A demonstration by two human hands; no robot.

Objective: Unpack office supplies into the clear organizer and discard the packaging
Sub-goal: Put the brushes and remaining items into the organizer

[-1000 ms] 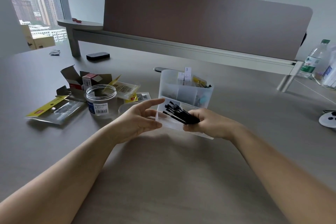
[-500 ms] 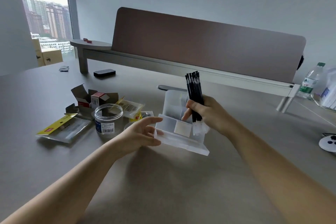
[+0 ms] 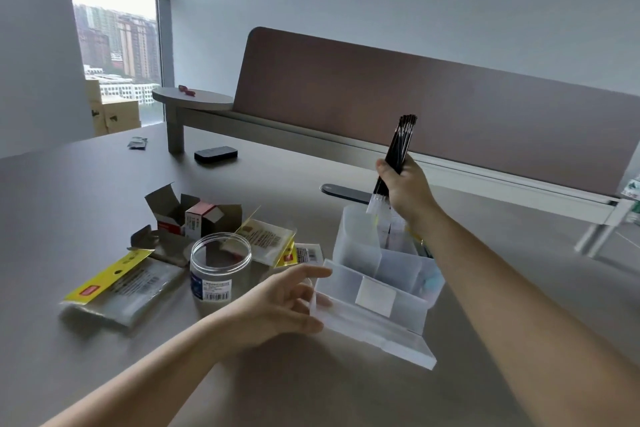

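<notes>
On the grey desk, seen from the head camera, the clear organizer stands near the middle, its stepped compartments facing the person. Above its tall rear compartment the right hand is curled round a bundle of black pen refills, held nearly upright and leaning slightly right; their pale lower ends hang just over the rim, and whether they touch the organizer cannot be told. Part of the bundle is hidden inside the fist. What already sits in the rear compartments is blurred by the frosted walls and partly covered by the right wrist: only white shapes and a hint of yellow and blue show. The left hand rests against the organizer's left front corner, fingers relaxed and spread, tips touching the wall, clasping nothing. Left of it stands 1 open clear jar with a barcode label, its contents not readable. Behind and beside the jar lie opened cardboard boxes and several yellow-edged plastic packets, overlapping so that their count is uncertain. Farther back a small black object lies near the leg of a raised shelf, and a brown divider panel runs across the desk. A bottle at the right edge is cut off by the frame.
</notes>
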